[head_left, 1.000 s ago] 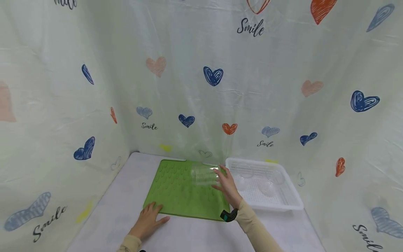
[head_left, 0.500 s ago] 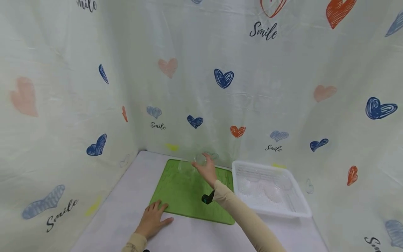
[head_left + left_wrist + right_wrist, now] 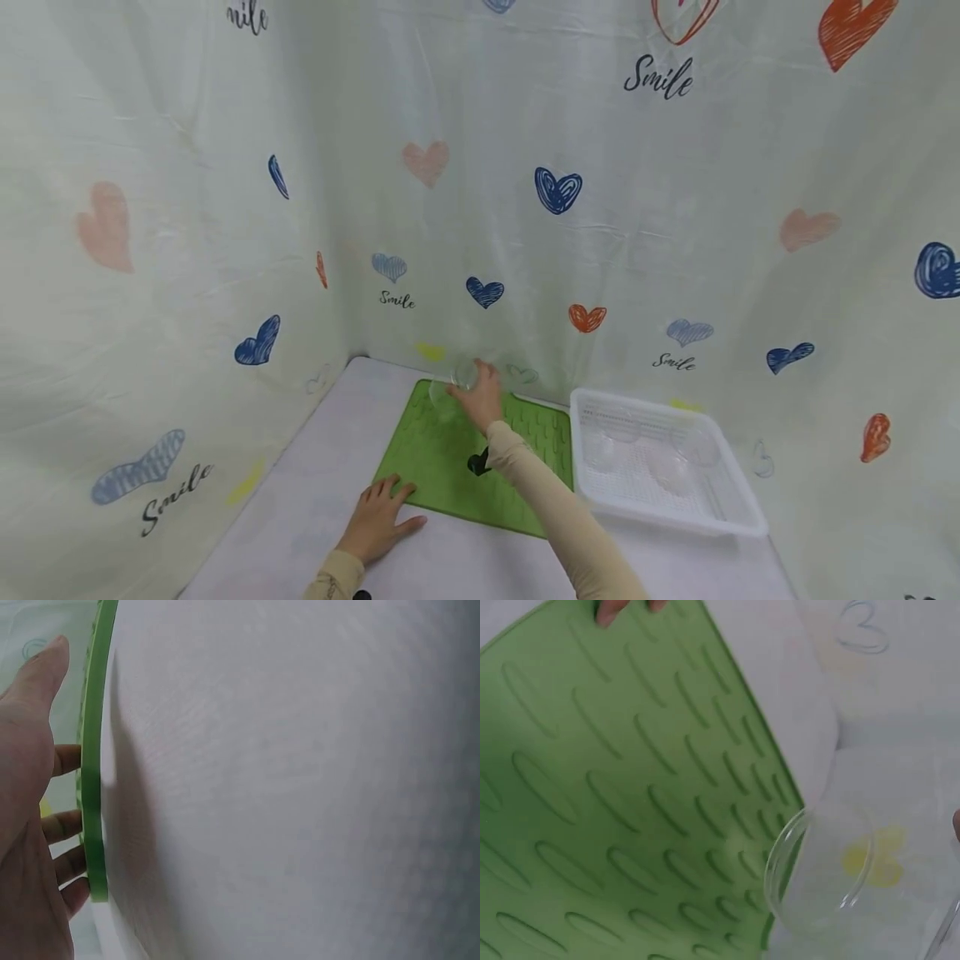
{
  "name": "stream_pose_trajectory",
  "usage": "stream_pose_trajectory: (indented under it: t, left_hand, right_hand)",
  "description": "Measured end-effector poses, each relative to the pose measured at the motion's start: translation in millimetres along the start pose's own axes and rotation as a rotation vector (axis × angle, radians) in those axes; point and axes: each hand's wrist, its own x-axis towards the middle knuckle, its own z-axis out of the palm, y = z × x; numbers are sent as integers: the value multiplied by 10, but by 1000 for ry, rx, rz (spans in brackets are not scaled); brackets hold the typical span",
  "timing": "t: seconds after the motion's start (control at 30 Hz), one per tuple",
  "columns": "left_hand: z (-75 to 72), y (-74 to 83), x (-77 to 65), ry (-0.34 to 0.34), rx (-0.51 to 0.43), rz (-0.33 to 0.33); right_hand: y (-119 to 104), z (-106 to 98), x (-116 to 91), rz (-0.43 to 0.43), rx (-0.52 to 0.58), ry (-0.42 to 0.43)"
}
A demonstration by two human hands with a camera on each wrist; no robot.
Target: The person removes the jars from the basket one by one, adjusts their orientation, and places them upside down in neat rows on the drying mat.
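Observation:
My right hand (image 3: 482, 398) holds a clear see-through cup (image 3: 444, 402) over the far left part of a green mat (image 3: 543, 433). The cup looks tilted; whether it touches the mat I cannot tell. In the right wrist view, the round rim of the cup (image 3: 821, 870) overlaps the mat's edge, and only a bit of a finger (image 3: 957, 823) shows at the right border. My left hand (image 3: 381, 521) lies at the mat's near left corner. The left wrist view has its extended fingers (image 3: 64, 825) on the mat, with the thumb spread apart.
To the right of the mat stands a white plastic basket (image 3: 660, 515) with several clear cups or glasses in it. A white cloth (image 3: 307, 492) covers the table. Curtains (image 3: 510, 233) printed with hearts hang close behind and at both sides.
My right hand has carried the cup left, from near the basket to the mat's far left part, and turned it from lying sideways. My left hand stays at the mat's corner. The head view swung right.

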Motion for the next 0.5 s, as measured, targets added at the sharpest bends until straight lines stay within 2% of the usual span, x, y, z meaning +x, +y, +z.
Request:
stream_pose_trajectory:
  t: [0.27, 0.5]
  left_hand:
    - [1, 20, 19, 19, 0, 6]
    - [-33, 20, 26, -14, -12, -5]
  right_hand:
    - [144, 179, 6, -65, -36, -36]
    - [201, 342, -24, -114, -104, -53]
